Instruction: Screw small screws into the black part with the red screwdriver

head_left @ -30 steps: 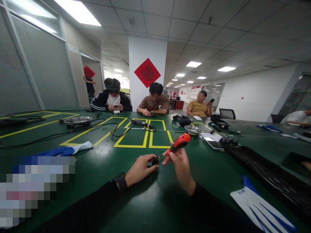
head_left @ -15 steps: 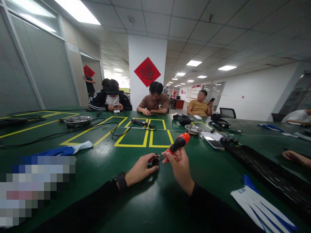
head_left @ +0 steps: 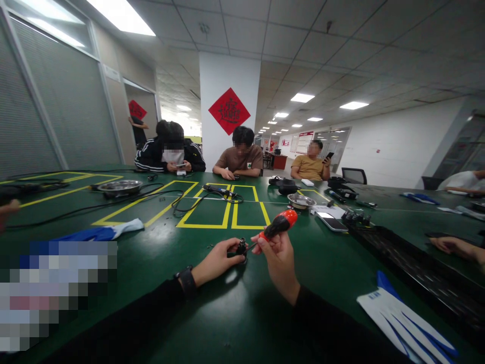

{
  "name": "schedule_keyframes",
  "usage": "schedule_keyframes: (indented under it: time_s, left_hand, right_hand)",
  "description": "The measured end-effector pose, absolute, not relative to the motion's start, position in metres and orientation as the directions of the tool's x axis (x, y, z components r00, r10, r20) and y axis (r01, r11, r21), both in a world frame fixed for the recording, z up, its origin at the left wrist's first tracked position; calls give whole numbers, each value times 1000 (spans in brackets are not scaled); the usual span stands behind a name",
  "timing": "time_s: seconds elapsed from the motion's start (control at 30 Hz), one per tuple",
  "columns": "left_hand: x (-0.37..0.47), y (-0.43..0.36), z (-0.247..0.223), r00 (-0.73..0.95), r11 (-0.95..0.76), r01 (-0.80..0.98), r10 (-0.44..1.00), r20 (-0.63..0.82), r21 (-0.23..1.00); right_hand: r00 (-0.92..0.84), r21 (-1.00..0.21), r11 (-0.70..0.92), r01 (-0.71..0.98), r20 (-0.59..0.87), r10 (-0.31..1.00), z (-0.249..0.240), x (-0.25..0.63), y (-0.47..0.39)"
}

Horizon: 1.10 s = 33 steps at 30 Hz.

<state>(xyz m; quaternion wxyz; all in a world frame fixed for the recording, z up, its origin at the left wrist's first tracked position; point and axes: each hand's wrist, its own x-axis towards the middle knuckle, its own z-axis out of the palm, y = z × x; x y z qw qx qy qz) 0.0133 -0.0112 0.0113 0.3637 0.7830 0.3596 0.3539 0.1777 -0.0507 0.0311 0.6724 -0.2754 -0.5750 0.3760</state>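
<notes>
Upright on the green table stands a small black cylindrical part with a shiny metal top. My left hand is closed round its left side, thumb in front. A screwdriver with a red and black handle is gripped in my right hand. Its thin shaft slants down to the left and its tip meets the side of the black part; the exact contact is too small to make out. Tiny dark bits lie just left of the part.
A phone and a steel bowl lie ahead to the right, beside a long black tray. White-blue gloves rest at the near right, another glove at the left. Cables cross the table's far left. Several people sit around it.
The screwdriver handle has tilted slightly lower while its tip stays at the black part. At the left edge another person's hand has come into view. The view has shifted a little.
</notes>
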Motion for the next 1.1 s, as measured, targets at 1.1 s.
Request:
schedule_keyframes:
  time_s: [1.1]
  left_hand:
    - [11, -15, 15, 446, -518, 387, 830, 337, 763]
  right_hand:
    - [49, -789, 588, -179, 590, 806, 30, 183, -45]
